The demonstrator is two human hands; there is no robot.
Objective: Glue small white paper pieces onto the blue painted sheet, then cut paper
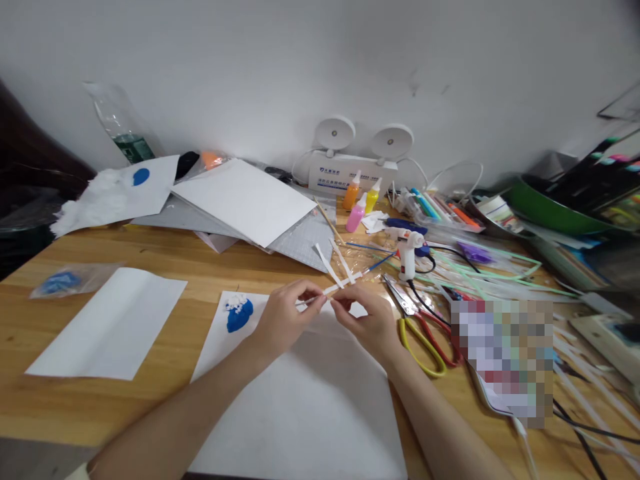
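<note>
White strip (345,282), at the centre of the frame, is pinched by thumb and forefinger of both the left hand (286,315) and the right hand (369,317); its course beneath the fingertips is hard to make out. Two further strips (329,267) extend just above. White board (300,413), lower centre; scissors (410,308) and glue gun (407,257), right of centre.

Left hand (286,312), right hand (369,319) bare; cream left sleeve edge (79,473).

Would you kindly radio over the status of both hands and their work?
Left hand and right hand pinching thin white strip. White sheet underneath. Nothing visibly blocking; scissors close beside right wrist.
</note>
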